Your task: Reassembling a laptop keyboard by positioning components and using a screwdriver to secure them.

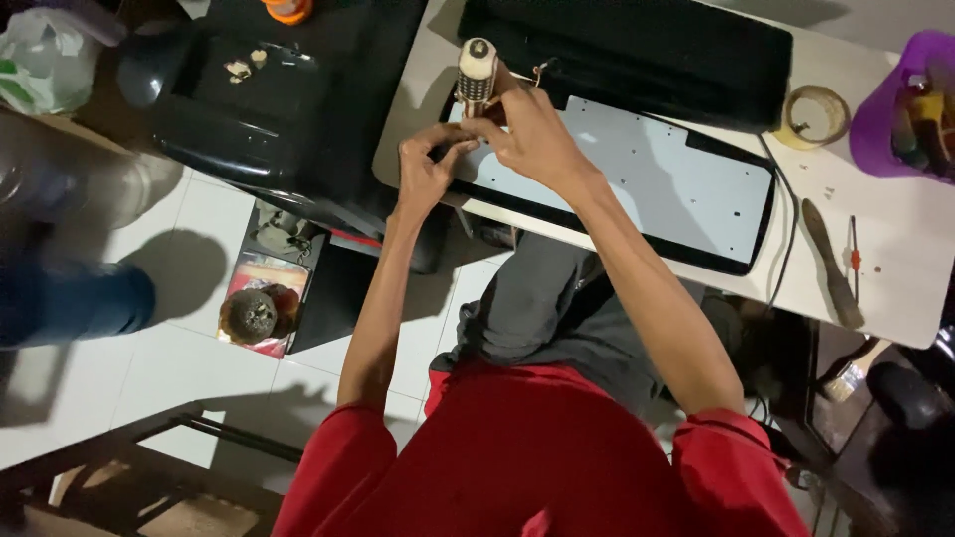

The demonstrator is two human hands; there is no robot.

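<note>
My right hand (532, 129) grips a screwdriver with a pale, ribbed handle (476, 75), held upright over the left end of an opened keyboard base (647, 179), a black tray with a white inner sheet. My left hand (426, 171) is pinched at the same corner of the keyboard base, fingertips touching the board just below the screwdriver; whether it holds a small part I cannot tell. The black keyboard top half (637, 55) lies behind the base on the white table (895, 268).
A roll of tape (814, 116), a purple container (910, 104), a brush (834, 264) and a thin small screwdriver (854, 261) lie at the table's right. A black printer (249, 99) stands on the floor at left. Another person's leg (70, 298) is at far left.
</note>
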